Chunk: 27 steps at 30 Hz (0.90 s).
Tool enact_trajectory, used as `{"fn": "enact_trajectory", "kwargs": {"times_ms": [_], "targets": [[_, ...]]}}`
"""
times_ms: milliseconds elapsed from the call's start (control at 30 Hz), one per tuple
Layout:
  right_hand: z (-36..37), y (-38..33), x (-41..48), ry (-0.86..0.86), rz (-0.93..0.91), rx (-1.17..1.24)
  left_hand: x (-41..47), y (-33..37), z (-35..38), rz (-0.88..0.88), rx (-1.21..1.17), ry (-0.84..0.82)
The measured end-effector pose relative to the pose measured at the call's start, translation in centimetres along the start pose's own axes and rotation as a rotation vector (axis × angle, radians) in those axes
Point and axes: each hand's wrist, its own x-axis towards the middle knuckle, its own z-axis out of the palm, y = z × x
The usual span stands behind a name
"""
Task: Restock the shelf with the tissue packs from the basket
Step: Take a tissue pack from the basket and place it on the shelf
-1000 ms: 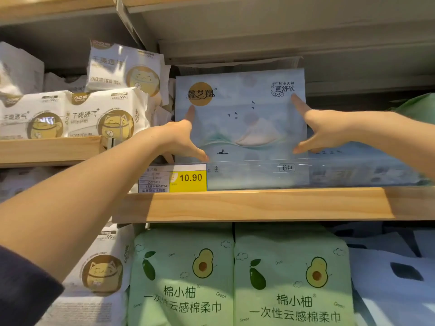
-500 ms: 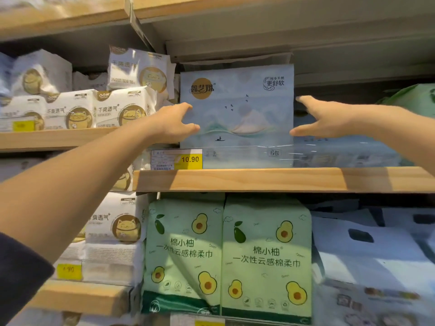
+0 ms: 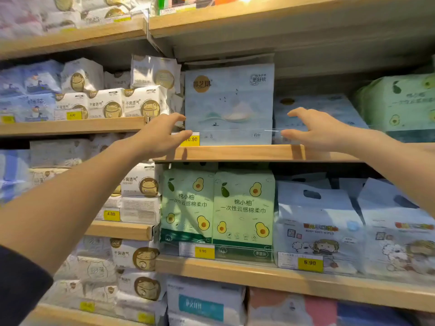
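Wooden shelf (image 3: 235, 152) before us holds the blue tissue pack (image 3: 229, 102) upright behind a clear rail. Our left hand (image 3: 160, 135) and right hand (image 3: 315, 129) flank it, fingers spread, holding nothing.

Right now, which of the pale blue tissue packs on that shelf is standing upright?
The pale blue pack between the two hands, with the gold circle logo facing out. Its neighbour to the right lies flat and lower.

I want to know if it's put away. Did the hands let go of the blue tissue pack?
Yes. Both the left hand and right hand pulled back off the blue tissue pack, toward the shelf edge.
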Motion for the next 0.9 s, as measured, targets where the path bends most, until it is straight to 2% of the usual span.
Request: {"fn": "enact_trajectory", "kwargs": {"times_ms": [200, 433, 767, 900], "targets": [[-1.2, -1.3, -5.7, -0.028, 0.035, -0.001, -5.0, 0.2, -2.0, -0.011, -0.085, -0.030], [-0.9, -3.1, -15.2, -0.069, 0.101, 0.061, -13.0, 0.7, -2.2, 0.017, -0.154, -0.148], [0.2, -4.5, -29.6, -0.224, 0.246, 0.113, -24.3, 3.5, -0.6, -0.048, -0.281, -0.317], [1.8, -4.4, -35.0, -0.273, 0.327, 0.230, -30.1, 4.8, 2.1, -0.135, -0.401, -0.387]]}}
